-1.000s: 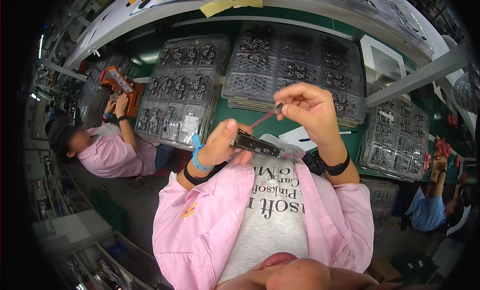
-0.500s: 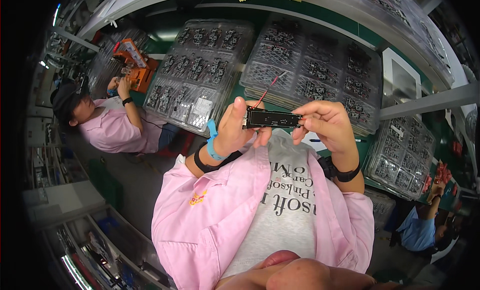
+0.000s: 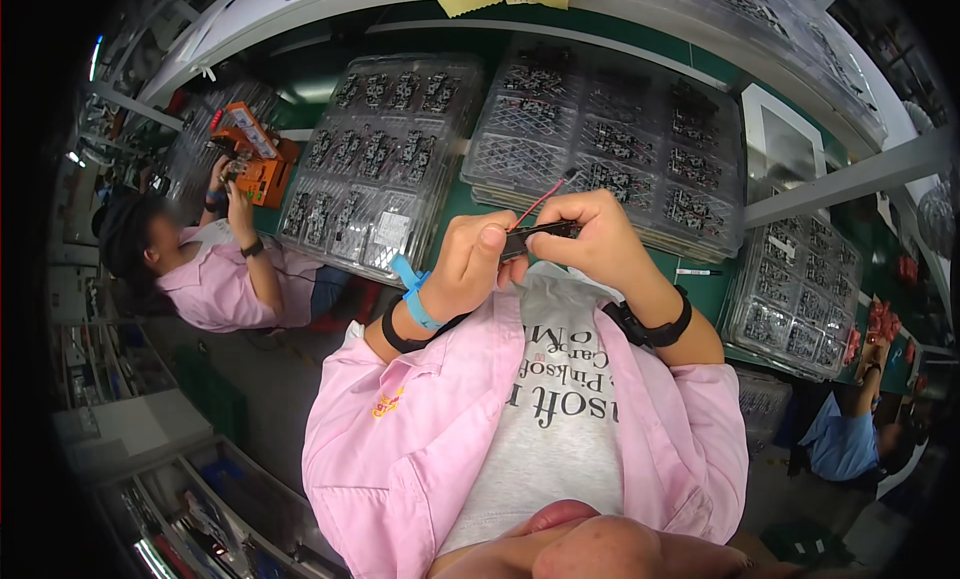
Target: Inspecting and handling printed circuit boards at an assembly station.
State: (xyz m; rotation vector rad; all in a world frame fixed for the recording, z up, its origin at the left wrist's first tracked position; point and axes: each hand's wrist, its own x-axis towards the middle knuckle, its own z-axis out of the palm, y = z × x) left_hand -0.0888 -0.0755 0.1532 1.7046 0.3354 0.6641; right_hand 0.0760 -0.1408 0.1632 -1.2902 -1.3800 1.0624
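Note:
Both hands hold a narrow black circuit board [image 3: 528,236] in front of my chest, seen nearly edge-on. My left hand [image 3: 462,267] is closed on its left end, thumb on top. At the right end, my right hand [image 3: 600,241] pinches the board between thumb and fingers, covering much of it. A red and black wire lead [image 3: 540,201] rises from near my left thumb and slants up to the right, ending in a dark tip. A blue strap circles my left wrist, next to a black band; another black band is on my right wrist.
Beyond my hands lie stacked clear trays [image 3: 483,187] of small boards, with another tray stack [image 3: 425,184] left and more trays [image 3: 800,291] right. A pen [image 3: 698,272] lies on the green bench. A co-worker [image 3: 225,289] works left at an orange device [image 3: 262,179]; another person [image 3: 838,441] is right.
My right hand has moved left along the board and now covers its right part. The board has turned from showing its flat face to nearly edge-on. The pen shows more fully.

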